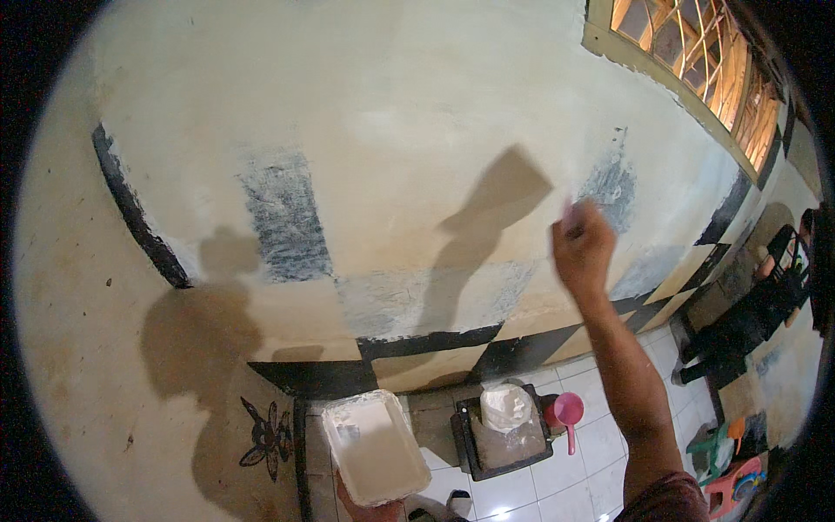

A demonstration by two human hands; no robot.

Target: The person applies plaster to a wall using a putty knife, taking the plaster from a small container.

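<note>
Low at the bottom, my left hand (349, 499) holds a white rectangular tray (330, 428) by its near end, most of the fingers hidden under it. Smooth off-white paste or paint (379, 452) lies in the tray. My right hand (581, 250) is raised before the wall (391, 200), closed in a fist around a tool. Of that tool only a small pinkish bit (570, 209) shows; its shadow (509, 184) on the wall has a broad, flat end. Beside this hand is a grey, thinly covered dark patch (613, 187).
A dark-framed stool (509, 457) bears an opened white bag (505, 407); a pink dipper (568, 409) is beside it. A barred window (696, 52) is upper right. At far right stand a person in dark clothes (748, 322) and small plastic chairs (729, 483).
</note>
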